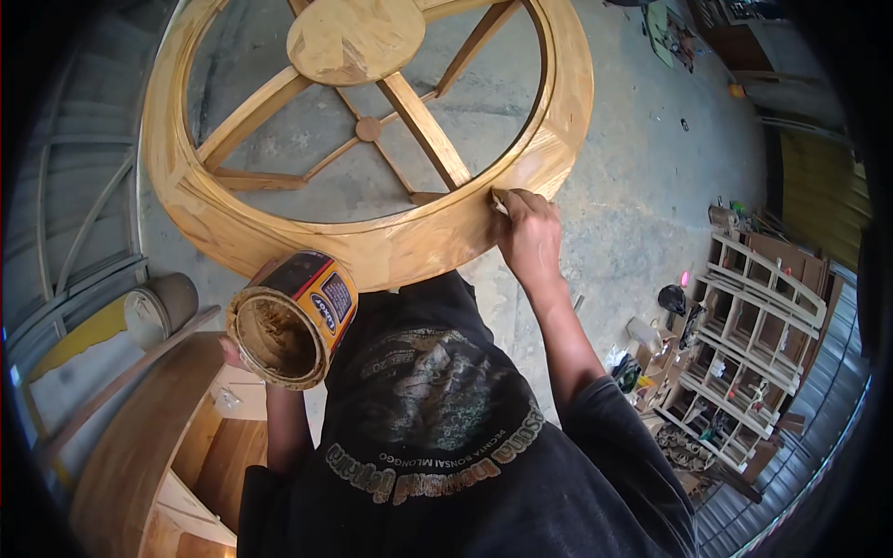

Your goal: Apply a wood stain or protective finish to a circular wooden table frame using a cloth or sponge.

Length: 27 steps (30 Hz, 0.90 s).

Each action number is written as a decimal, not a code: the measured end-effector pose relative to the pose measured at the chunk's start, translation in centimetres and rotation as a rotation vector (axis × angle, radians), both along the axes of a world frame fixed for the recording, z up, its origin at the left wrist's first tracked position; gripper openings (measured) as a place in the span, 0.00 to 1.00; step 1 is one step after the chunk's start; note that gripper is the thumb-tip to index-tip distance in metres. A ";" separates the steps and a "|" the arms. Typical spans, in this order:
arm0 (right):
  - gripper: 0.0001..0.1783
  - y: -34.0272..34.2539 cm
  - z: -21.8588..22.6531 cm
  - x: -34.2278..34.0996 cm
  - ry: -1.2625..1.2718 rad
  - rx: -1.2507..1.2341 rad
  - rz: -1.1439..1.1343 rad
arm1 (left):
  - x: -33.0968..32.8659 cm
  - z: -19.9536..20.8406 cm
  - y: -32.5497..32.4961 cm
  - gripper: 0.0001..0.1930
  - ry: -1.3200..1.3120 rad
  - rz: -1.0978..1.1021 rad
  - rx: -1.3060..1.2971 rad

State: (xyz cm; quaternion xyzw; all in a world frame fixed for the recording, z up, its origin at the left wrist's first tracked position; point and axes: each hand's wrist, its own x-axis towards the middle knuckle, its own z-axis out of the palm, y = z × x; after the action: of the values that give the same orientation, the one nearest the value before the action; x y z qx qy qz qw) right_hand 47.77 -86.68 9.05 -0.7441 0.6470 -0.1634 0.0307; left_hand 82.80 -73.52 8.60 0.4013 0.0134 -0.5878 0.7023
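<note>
A round wooden table frame with a broad rim, crossed spokes and a flat oval centre piece stands in front of me. My left hand, mostly hidden, grips a tin of brown putty from behind and below. The tin is yellow and dark, tilted so that its open mouth faces me, with paste smeared round the inside. At the near right of the rim, my right hand is closed in a pinch against the wood. Whatever its fingertips hold is too small to make out.
Below the spokes, thin stretchers meet at a small wooden disc near the concrete floor. A curved wooden cabinet and a bucket stand on the left. Pale slatted wooden frames are stacked at right, beside bags and scraps.
</note>
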 end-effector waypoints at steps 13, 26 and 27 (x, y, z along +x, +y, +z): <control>0.09 -3.0 -0.7 -0.6 0.009 -0.087 -0.054 | 1.4 -1.1 -1.7 0.53 0.036 -0.078 0.000; 0.25 7.3 -0.1 1.9 -0.082 -0.070 0.253 | 5.2 1.2 -2.7 0.46 -0.151 0.119 -0.021; 0.26 7.0 -0.1 1.8 -0.059 -0.090 0.256 | 5.1 1.5 -2.4 0.46 -0.154 0.116 -0.020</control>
State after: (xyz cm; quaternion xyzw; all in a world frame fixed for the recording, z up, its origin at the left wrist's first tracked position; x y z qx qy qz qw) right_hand 49.56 -79.65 8.94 -0.8159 0.5378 -0.2089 0.0371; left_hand 87.89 -75.92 10.10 0.4371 -0.0233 -0.5136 0.7380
